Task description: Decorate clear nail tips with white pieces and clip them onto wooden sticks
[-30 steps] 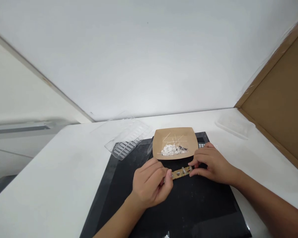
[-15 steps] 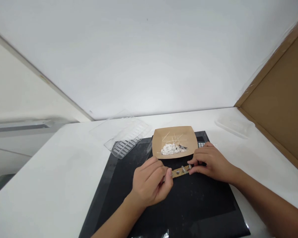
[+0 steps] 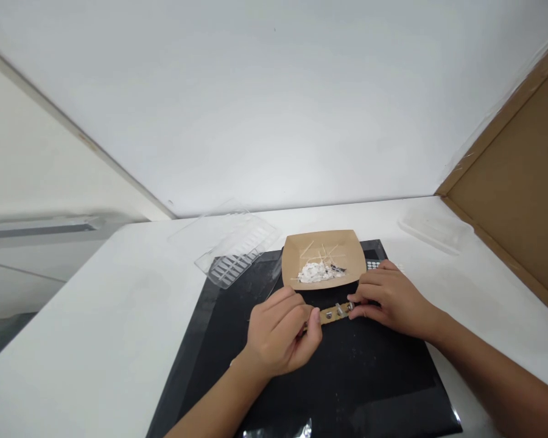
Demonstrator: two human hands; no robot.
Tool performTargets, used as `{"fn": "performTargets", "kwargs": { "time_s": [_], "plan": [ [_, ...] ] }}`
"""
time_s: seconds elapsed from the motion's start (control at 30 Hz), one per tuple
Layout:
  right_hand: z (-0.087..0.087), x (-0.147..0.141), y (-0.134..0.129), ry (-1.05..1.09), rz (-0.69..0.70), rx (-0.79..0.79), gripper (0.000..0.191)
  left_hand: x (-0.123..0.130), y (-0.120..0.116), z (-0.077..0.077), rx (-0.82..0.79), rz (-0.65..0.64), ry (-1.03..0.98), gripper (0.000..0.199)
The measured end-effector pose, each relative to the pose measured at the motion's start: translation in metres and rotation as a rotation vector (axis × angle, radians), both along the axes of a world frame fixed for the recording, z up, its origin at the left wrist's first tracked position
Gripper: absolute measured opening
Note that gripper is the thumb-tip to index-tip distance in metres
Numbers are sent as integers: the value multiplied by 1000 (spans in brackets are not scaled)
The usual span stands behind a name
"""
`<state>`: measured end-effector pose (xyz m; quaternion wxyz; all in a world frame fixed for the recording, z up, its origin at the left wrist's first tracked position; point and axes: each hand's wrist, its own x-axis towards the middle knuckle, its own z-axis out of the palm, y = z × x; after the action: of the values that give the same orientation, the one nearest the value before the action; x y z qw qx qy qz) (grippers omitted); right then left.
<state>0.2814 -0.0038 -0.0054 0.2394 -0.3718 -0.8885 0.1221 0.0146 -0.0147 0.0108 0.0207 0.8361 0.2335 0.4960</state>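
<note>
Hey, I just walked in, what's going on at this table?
A person is handling a tan strip with small metallic pieces along it, over a black mat. The left hand pinches one end; the right hand has its thumb and a finger at the other, though exactly what they grip is unclear. Just beyond, a cardboard tray holds white scraps and thin sticks.
</note>
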Motion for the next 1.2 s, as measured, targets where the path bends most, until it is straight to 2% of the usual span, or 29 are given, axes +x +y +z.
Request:
{"fn": "performTargets", "kwargs": {
  "time_s": [0.27,0.4,0.53,0.73,1.03,1.2],
  "plan": [
    [3,2,-2,-37,22,73,27,0,0,-2,-10,5,0,26],
    [6,3,0,-3,73,60,22,0,0,-2,-5,3,-3,27],
    [3,2,3,24,139,72,16,0,0,-2,-4,8,5,26],
    [-2,0,3,39,138,117,19,0,0,-1,3,17,17,26],
    [5,-3,-3,-74,138,131,21,0,1,-4,1,51,32,24],
    [7,-6,-6,-152,125,165,28,-3,1,5,22,65,34,26]
  ]
}}
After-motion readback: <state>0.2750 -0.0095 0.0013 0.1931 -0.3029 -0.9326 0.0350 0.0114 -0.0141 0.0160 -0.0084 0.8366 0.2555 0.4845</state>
